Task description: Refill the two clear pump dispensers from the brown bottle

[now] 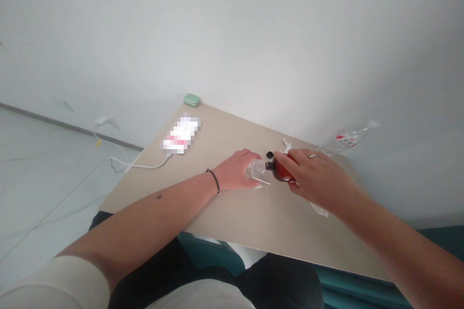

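Over table (224,130) — brown bottle (281,172) aslant, neck (270,166) leftward

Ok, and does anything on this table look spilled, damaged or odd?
Nothing really stands out; no spill or damage shows. The black cap lies loose on the table, but the brown bottle in the right hand is uncapped and tipped toward the clear container in the left hand.

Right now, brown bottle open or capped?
Open. The brown bottle in the right hand shows bare threads at its neck, and what looks like its black cap lies on the table.
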The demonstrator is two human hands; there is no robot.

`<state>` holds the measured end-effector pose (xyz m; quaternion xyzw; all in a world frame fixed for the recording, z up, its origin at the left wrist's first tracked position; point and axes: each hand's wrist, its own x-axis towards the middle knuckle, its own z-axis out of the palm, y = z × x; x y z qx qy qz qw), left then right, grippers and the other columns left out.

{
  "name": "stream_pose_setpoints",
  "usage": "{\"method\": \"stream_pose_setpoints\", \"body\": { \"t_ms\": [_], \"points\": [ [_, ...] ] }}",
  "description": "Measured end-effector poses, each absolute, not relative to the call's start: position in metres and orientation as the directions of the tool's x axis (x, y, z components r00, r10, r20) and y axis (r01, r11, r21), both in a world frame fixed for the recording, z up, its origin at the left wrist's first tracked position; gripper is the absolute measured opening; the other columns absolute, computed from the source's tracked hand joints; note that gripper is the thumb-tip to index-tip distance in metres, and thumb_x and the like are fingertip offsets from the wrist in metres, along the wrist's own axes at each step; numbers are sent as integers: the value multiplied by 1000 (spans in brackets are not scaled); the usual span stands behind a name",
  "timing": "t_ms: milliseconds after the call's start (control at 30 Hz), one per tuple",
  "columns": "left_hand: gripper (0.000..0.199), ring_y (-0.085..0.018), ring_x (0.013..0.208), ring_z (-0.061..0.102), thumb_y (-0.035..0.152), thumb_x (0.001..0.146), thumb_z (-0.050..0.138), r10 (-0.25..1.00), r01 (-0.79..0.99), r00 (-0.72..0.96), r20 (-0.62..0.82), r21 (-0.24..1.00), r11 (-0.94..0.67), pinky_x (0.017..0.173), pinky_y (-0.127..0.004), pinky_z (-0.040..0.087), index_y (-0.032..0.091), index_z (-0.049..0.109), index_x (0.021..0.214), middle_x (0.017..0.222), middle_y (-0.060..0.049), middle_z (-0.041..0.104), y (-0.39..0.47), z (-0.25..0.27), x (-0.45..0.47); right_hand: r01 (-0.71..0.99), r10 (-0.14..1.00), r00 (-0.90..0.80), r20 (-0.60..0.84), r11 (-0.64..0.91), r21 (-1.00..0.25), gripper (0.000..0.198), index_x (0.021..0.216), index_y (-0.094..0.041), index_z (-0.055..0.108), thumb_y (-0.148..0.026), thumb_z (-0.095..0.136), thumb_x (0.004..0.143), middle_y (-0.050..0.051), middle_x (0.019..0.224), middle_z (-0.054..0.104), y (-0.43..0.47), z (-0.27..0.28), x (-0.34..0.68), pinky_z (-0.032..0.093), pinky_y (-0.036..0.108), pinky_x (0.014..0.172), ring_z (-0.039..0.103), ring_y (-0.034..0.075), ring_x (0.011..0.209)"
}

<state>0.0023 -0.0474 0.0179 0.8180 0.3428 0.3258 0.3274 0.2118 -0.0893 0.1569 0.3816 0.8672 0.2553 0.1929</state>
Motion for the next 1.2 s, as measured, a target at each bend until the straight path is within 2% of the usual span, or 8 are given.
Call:
{"method": "stream_pose_setpoints", "body": {
  "t_ms": [1200],
  "points": [
    [71, -33, 123, 57, 40, 72, 86, 776, 350, 554, 303, 760, -547, 111, -48, 44, 19, 57, 133, 128, -13, 62, -48, 19, 2, 531, 758, -632, -163, 576, 621, 50, 133, -18, 55, -18, 64, 83, 14, 113, 69, -91, 166, 201, 41, 38, 78, 66, 32, 99]
  ]
}}
